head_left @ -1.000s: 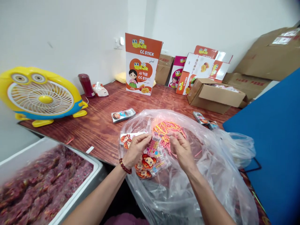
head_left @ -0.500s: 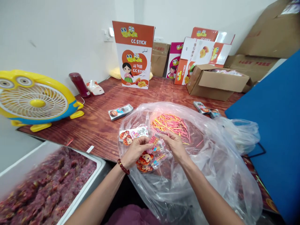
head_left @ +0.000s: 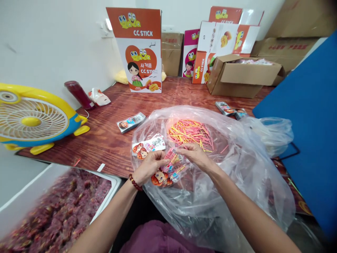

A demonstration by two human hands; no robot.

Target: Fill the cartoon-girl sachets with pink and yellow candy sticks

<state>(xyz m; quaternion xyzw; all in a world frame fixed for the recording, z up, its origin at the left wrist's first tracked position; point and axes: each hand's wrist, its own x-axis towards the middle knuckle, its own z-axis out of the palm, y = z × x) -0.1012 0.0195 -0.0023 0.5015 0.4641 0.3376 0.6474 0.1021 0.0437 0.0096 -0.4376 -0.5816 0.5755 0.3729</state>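
Note:
My left hand [head_left: 149,165], with a bead bracelet on its wrist, grips a small printed packet [head_left: 168,172] that shows a cartoon face. My right hand [head_left: 193,154] pinches the packet's open top, with thin coloured sticks at its fingertips. Both hands work inside a big clear plastic bag [head_left: 237,168] spread on the wooden table [head_left: 105,140]. A heap of pink and yellow sticks [head_left: 191,131] lies in the bag just beyond my right hand. Another printed packet [head_left: 149,144] rests on the bag's left edge beside my left hand.
A yellow cartoon fan [head_left: 34,119] stands at the left. A white tub of dark red bits [head_left: 52,211] sits below the table edge. A loose packet [head_left: 131,122], a CC STICK display box [head_left: 139,49], cardboard cartons [head_left: 242,73] and a blue board [head_left: 305,133] surround the bag.
The view has tilted down and shifted, so everything sits higher in frame. My right hand has come to the packet's top, and both hands moved slightly up and left with it.

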